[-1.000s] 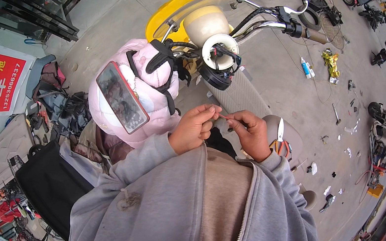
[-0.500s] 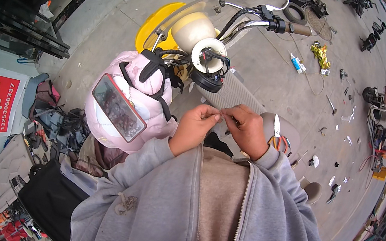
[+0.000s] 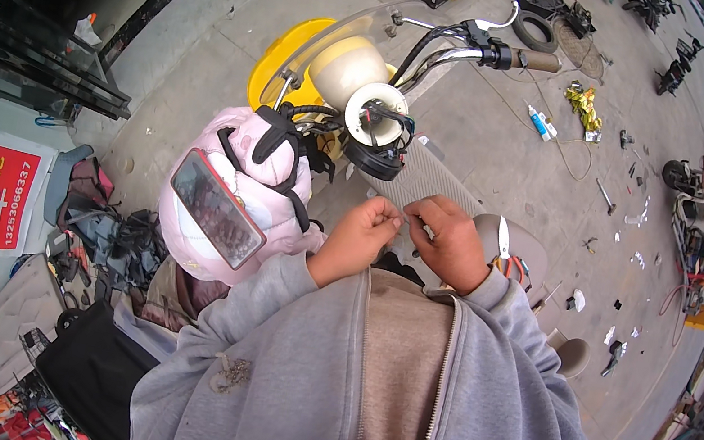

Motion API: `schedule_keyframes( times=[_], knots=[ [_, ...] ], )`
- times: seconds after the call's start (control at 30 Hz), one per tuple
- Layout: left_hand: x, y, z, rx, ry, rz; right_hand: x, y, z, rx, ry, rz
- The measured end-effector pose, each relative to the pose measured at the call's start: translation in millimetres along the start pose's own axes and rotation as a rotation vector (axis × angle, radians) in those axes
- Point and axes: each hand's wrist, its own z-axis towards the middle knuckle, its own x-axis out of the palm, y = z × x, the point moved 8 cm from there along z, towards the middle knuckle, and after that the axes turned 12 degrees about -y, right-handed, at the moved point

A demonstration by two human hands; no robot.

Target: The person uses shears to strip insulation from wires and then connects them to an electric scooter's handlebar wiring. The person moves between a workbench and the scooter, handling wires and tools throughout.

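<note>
Wiring (image 3: 376, 123) sits exposed in the white housing (image 3: 353, 115) beyond both hands, assembly apparently incomplete, while left hand (image 3: 355, 241) and right hand (image 3: 454, 248) bunch fingertips narrowly, any held item too small to tell.

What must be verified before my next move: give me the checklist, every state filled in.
1. Left hand's grip holding something: cannot tell; fingers curled, too little shows at the fingertips.
2. Right hand's grip holding something: cannot tell; the curled fingers hide it.
3. Scissors set down near the right hand: ok, lying on the rounded seat.
4. Phone off the floor: ok, resting on the pink padding.
5. Round white housing closed: not ok, open with wires showing.
</note>
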Motion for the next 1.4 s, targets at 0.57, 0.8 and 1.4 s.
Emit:
schedule_keyframes(
  times=[0.57, 0.8, 1.4],
  knots=[
    [9, -42, -9, 0.432, -0.096, 0.363, 0, -18, -16, 0.390, -0.216, 0.085],
    [9, -39, -9, 0.415, -0.098, 0.330, -1, -24, -16, 0.399, -0.235, 0.109],
    [6, -13, -9, 0.035, -0.011, -0.143, -10, 13, 9, -0.051, 0.053, 0.108]
  ],
)
